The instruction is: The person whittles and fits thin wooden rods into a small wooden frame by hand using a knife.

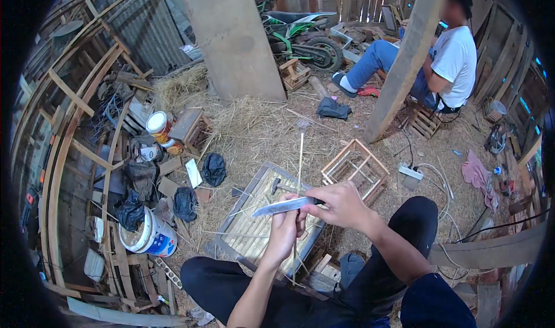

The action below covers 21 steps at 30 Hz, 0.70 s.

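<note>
My right hand is closed round the handle of a knife with a broad grey blade, which points left across the strip. My left hand, just below the blade, grips a thin bamboo strip that stands roughly upright in view, its far end beyond the knife. Both hands are close together over a low slatted bamboo table with a dark frame. A hammer lies near the table's far edge, with a few thin strips about it. The fingers of my left hand are partly hidden behind the blade.
A small wooden frame cage stands right of the table. Black plastic bags and a white bucket lie to the left. A wooden post rises ahead; a seated person is behind it. A power strip with cables lies right.
</note>
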Each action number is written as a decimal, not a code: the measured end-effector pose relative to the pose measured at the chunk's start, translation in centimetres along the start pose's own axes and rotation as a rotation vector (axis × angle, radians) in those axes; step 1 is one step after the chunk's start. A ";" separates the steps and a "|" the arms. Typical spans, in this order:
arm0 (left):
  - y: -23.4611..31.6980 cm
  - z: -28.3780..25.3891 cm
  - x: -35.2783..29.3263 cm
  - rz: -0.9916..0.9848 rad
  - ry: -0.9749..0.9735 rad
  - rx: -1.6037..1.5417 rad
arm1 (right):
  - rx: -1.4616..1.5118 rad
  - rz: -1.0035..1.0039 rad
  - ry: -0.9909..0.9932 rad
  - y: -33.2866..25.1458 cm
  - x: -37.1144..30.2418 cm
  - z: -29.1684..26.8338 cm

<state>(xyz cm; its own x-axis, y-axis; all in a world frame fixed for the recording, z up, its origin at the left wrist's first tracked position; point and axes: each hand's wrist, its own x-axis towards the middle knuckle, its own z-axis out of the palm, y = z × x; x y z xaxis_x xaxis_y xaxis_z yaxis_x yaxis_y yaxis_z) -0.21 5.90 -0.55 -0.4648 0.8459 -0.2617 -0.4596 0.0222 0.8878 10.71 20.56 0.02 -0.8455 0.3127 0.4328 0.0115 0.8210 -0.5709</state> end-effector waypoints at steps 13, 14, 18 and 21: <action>0.1 -0.7 -3.1 -0.053 -0.106 -0.035 | -0.040 -0.208 0.061 -0.1 0.4 -1.2; -0.3 -0.6 -3.2 -0.061 -0.097 -0.016 | -0.042 -0.204 0.061 0.0 0.2 -1.4; -0.5 -0.6 -4.0 -0.177 -0.124 -0.082 | 0.016 0.170 0.215 3.2 -1.2 -2.4; -1.6 -1.0 -5.2 -0.192 -0.202 -0.039 | -0.094 0.546 0.515 8.4 -2.2 -7.4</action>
<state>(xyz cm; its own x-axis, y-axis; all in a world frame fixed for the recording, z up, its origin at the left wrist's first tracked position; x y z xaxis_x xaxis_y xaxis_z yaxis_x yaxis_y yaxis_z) 2.13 0.94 -0.98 -0.2083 0.9172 -0.3396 -0.5550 0.1751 0.8132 16.64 30.30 -0.60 -0.3509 0.8513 0.3900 0.4219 0.5156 -0.7458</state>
